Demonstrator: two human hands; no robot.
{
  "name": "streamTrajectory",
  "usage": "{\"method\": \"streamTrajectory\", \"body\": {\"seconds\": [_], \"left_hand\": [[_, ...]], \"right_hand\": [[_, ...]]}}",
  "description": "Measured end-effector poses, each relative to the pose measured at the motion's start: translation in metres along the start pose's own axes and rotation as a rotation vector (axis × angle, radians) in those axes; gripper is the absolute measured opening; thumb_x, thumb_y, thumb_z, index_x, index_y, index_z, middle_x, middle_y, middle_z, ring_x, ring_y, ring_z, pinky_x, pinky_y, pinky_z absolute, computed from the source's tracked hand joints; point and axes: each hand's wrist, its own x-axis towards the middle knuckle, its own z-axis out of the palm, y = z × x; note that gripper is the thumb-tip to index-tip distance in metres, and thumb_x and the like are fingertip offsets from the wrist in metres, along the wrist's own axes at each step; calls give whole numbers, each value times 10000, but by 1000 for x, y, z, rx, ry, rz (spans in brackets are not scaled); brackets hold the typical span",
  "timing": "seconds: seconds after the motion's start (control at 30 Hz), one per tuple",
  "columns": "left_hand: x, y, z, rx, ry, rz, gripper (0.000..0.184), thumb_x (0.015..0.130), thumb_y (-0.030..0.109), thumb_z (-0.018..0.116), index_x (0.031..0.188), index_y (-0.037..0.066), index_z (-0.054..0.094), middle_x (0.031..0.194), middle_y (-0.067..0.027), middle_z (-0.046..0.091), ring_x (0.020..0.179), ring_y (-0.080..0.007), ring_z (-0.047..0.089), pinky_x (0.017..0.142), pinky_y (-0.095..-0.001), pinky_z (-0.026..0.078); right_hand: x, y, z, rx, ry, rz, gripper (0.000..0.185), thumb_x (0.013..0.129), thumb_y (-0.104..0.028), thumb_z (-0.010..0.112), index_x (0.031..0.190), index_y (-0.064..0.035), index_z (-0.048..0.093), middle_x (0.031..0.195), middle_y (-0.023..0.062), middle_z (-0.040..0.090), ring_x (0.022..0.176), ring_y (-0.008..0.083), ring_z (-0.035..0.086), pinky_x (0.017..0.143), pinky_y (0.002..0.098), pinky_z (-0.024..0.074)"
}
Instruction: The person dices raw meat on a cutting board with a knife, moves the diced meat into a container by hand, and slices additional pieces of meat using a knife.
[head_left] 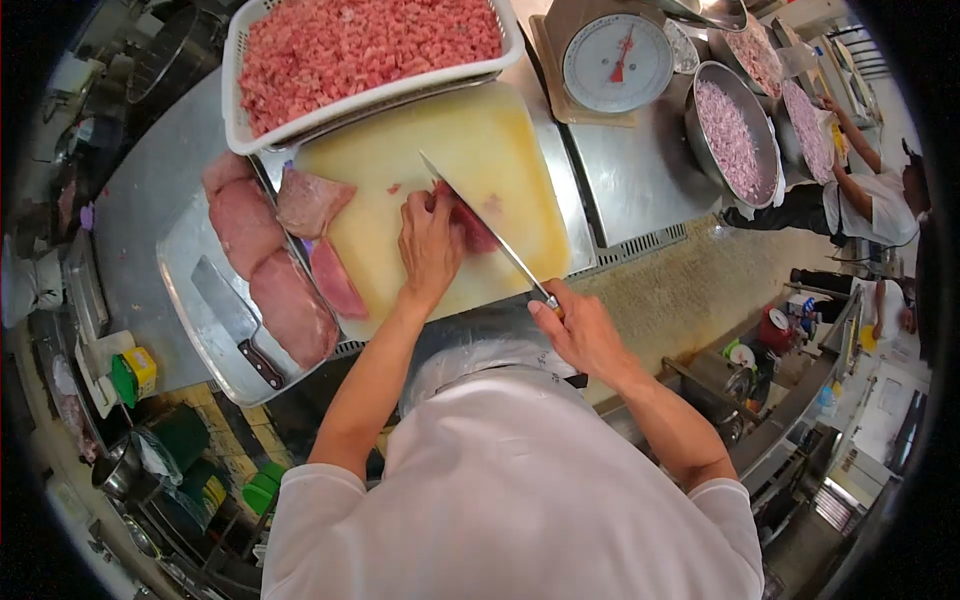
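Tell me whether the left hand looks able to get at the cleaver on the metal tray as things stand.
Probably yes, once the left hand leaves the red meat on the board: the cleaver lies uncovered, with its handle at the near end.

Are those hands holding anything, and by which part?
The right hand holds a knife by its handle. The left hand touches the red meat beside the blade; whether it's truly holding that can't be told.

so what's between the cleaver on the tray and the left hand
In the head view, from cleaver to left hand: a large meat slab, a smaller meat piece, then bare cutting board.
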Motion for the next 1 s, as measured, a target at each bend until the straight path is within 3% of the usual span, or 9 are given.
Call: {"method": "streamTrajectory", "body": {"seconds": [0.13, 0.3, 0.4, 0.6, 0.7, 0.8, 1.0], "left_hand": [[-1, -4, 1, -10, -50, -17, 449, 788, 14, 671, 1235, 42, 630, 1110, -196, 526, 1032, -421, 559, 824, -519, 528], [-2, -7, 3, -55, -34, -16, 446, 781, 19, 678, 1225, 43, 642, 1100, -190, 533, 1029, -416, 557, 870, -515, 515], [-2, -3, 2, -101, -16, -40, 468, 805, -8, 617, 1271, 30, 624, 1102, -207, 534, 1048, -430, 561, 893, -532, 502], [-2, -14, 4, -113, -6, 14, 421, 783, 22, 638, 1204, 37, 646, 1106, -205, 549, 1035, -421, 554, 925, -541, 466], [-4, -15, 4, -127, -13, 31, 376, 817, -7, 605, 1193, 1, 616, 1121, -243, 538, 1057, -461, 554, 931, -540, 471], [-3, -18, 8, -139, 6, 32, 320, 819, -14, 595, 1139, -15, 605, 1116, -248, 532, 1051, -459, 553, 927, -539, 466], [-5, -21, 9, -133, 2, 40, 306, 792, 19, 626, 1097, 14, 633, 1098, -216, 538, 1043, -430, 554, 927, -528, 462]], "right_hand": [[1, -19, -10, -1, -92, 100, 363, 1066, -304, 584, 1142, 50, 570, 671, 220, 645, 691, 471, 660, 649, 534, 496], [42, -21, 6, -3, -71, -2, 348, 1066, -284, 583, 1140, 56, 557, 668, 260, 632, 715, 504, 652, 670, 550, 501], [81, -19, 31, -10, -5, -91, 336, 1059, -271, 590, 1136, 55, 558, 686, 276, 635, 727, 522, 648, 681, 564, 502], [43, -24, 9, -16, -111, 54, 342, 1052, -267, 579, 1166, 54, 552, 699, 282, 646, 734, 528, 648, 680, 585, 497], [60, 1, 32, 10, -15, -139, 357, 1047, -269, 578, 1181, 61, 551, 703, 289, 655, 740, 528, 654, 688, 592, 504], [75, 3, 47, -60, 52, -143, 311, 1043, -251, 610, 1127, 44, 565, 698, 274, 625, 719, 517, 626, 676, 563, 480], [49, -12, 23, -28, -80, 26, 359, 1030, -253, 608, 1189, 64, 549, 738, 288, 669, 763, 526, 661, 703, 581, 517]]}}
